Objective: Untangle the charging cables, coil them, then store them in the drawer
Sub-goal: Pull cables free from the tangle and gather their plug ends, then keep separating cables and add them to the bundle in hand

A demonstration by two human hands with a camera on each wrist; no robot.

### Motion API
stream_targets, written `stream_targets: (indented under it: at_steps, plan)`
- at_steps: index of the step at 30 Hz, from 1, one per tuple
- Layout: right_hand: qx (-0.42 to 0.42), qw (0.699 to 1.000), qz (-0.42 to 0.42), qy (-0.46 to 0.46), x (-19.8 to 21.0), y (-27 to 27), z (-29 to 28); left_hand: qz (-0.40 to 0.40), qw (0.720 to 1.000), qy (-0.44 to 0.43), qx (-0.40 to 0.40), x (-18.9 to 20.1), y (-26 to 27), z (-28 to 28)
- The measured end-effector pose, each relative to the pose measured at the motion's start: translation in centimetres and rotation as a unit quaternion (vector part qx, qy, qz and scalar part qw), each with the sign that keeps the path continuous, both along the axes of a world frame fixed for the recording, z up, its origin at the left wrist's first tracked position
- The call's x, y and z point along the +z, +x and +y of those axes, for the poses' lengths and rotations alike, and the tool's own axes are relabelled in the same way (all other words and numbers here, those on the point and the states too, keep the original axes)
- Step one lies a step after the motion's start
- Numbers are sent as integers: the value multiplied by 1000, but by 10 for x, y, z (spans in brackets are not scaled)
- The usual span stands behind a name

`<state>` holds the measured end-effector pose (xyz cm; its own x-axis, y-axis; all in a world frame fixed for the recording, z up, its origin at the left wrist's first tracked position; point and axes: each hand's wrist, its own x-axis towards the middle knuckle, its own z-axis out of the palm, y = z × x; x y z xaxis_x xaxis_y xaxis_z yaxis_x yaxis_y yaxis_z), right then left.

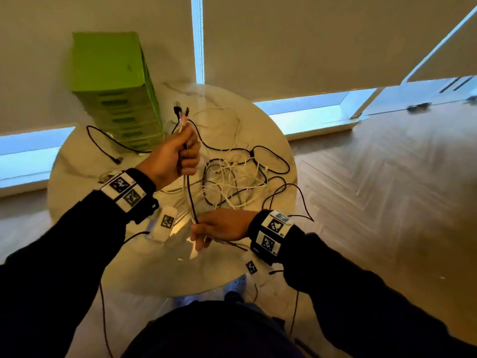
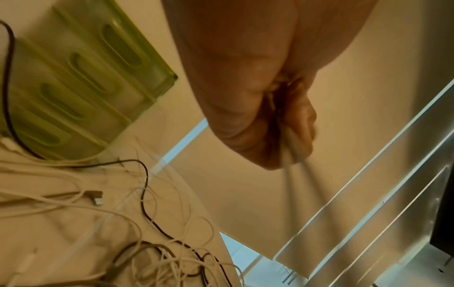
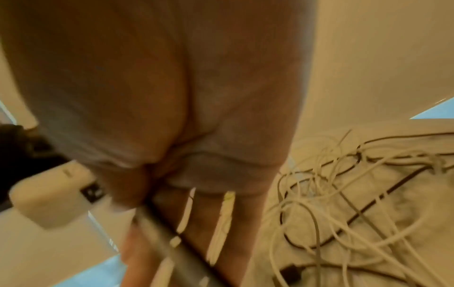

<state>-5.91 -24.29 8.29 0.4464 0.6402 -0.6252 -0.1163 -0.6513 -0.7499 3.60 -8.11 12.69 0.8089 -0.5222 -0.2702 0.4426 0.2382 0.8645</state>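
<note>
Thin round charging cables (image 1: 232,174), some glossy white, some matte black, lie in a loose knot of loops at the centre of the head view, on a round desk (image 1: 278,140) with a pale, marble-veined, polished top. The left hand (image 1: 173,157), just left of centre, is raised above the knot with its fingers (image 1: 189,161) clenched round a small bundle of cables (image 1: 189,195); several plug ends (image 1: 180,111) stick up out of the fist, and a black and a white strand hang straight down from it. The right hand (image 1: 222,227), lower centre, pinches those same strands between thumb and fingers near the desk's near edge. In the right wrist view the strands are blurred.

A tall, boxy drawer unit (image 1: 116,86) of translucent green plastic with slot-shaped handles stands at the upper left on the far side of the desk; its drawers look closed. A black cable (image 1: 103,146) curves past its base.

Behind are matte beige roller blinds (image 1: 309,40) with strips of blue daylight beneath. Wood herringbone floor (image 1: 387,189) fills the right.
</note>
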Motion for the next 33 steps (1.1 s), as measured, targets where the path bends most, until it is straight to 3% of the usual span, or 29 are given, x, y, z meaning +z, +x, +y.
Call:
stream_targets:
  at_steps: [3,7,13,17,25,30,33]
  plan:
    - [22,973,-192,-127,-28,20,4,-10,1000,-2,8,-4,-8,14]
    - [36,943,-274,-188,-46,49,0,-15,997,33,62,-20,-23,28]
    - [57,955,-224,-186,-58,91,-26,-1,987,51,152,-23,-35,64]
    - [124,918,-250,-282,-72,101,-47,3,980,61,189,-16,-40,94]
    - [238,855,-347,-302,-104,76,0,13,974,129,186,-34,-67,72]
    - [192,866,-357,-293,-121,63,5,27,971,155,178,-43,-86,56]
    - [168,889,-331,-268,-128,61,3,36,969,164,182,-49,-95,55]
